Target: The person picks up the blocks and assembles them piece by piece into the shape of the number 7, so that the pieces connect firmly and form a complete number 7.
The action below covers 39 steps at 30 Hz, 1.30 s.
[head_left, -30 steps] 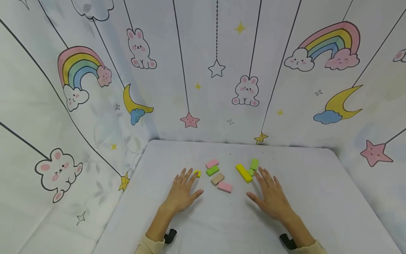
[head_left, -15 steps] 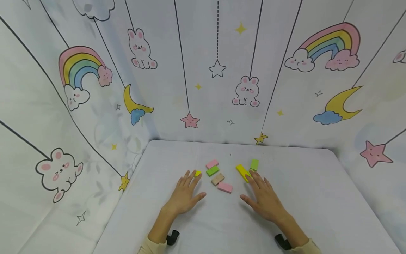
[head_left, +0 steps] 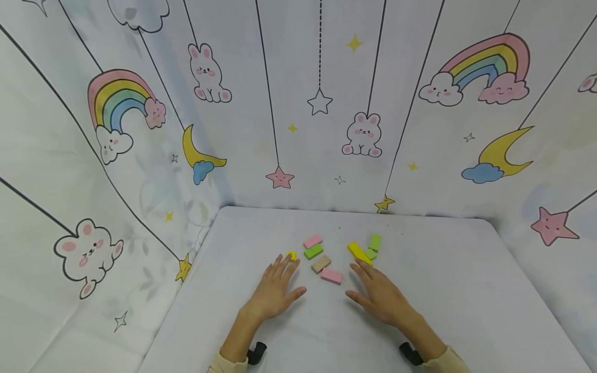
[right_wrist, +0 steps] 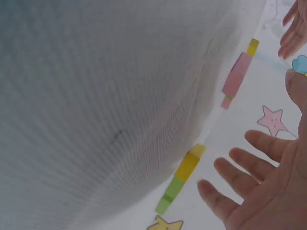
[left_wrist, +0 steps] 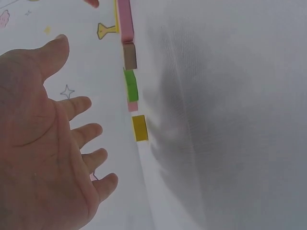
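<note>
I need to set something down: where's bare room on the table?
Bare table lies right of the right hand, left of the left hand, and between them, short of the front pink block. Crowded: around the wooden block and long yellow block.

Smooth, matt, wooden-looking blocks [head_left: 321, 264] on dull, faintly creased cloth [head_left: 434, 264].

Hands [head_left: 274, 291] [head_left: 384, 298] apart, palms [left_wrist: 41, 143] down, fingers [left_wrist: 88, 134] extended, thumbs [left_wrist: 53, 56] pointing inward.
</note>
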Each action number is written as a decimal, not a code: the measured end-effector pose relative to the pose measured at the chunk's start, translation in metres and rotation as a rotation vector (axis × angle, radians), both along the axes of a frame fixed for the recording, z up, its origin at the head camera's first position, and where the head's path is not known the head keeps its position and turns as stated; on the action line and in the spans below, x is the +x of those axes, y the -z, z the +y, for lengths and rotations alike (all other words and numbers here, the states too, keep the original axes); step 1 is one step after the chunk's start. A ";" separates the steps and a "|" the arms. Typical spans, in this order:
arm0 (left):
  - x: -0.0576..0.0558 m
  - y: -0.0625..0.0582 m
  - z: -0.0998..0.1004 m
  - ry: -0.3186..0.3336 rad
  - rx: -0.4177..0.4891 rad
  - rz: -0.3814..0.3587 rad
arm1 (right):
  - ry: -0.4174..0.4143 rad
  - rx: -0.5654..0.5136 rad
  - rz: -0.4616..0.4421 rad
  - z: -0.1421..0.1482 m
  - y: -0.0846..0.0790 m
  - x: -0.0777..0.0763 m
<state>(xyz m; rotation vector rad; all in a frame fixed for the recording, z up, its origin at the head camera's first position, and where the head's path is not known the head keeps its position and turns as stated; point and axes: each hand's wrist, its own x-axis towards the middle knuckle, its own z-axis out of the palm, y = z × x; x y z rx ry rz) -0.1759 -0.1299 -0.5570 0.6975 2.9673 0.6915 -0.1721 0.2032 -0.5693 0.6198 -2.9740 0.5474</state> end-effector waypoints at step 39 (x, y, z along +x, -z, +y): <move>0.028 0.009 0.025 0.121 -0.186 -0.028 | 0.009 0.175 0.073 -0.043 -0.002 -0.034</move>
